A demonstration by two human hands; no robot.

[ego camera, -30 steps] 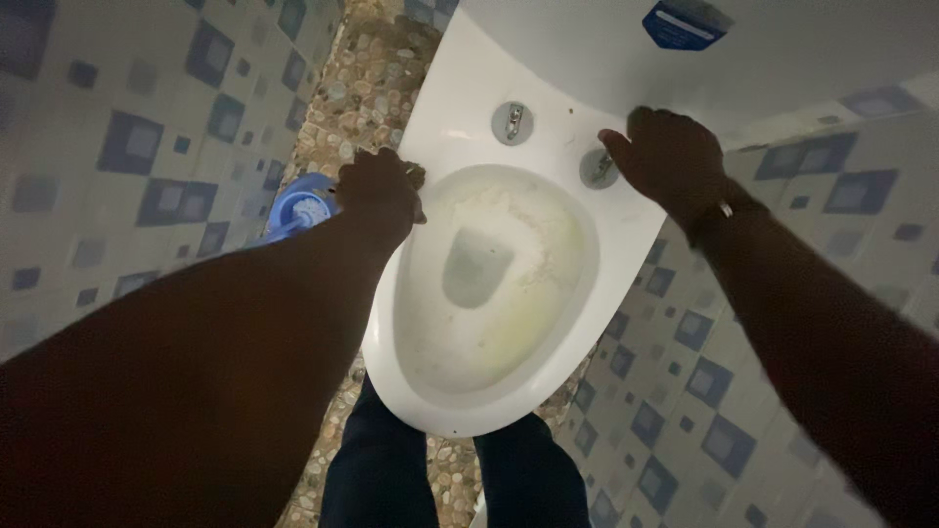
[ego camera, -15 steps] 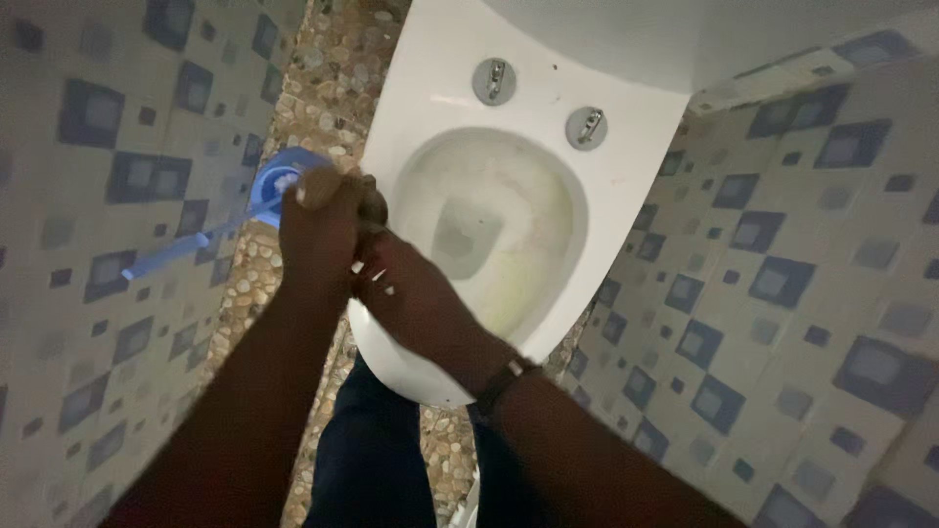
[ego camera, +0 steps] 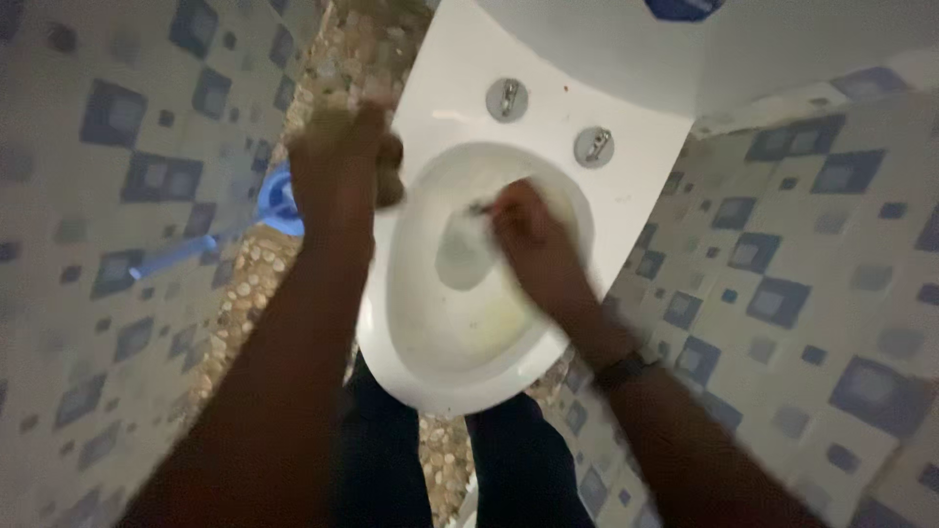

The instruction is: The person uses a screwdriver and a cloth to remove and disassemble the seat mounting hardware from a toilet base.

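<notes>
Both hands hovered over the white toilet bowl: the right hand reached down inside it, fingers pinched on a small dark object at their tips. Blurred, the left hand sat clenched at the bowl's left rim; whether it held anything, I couldn't tell.

A small toilet room in a home — a white ceramic toilet bowl with two metal hinge fittings fills the centre, walls of grey tiles with blue squares stand at left and right, and a pebble-patterned floor runs between them.
</notes>
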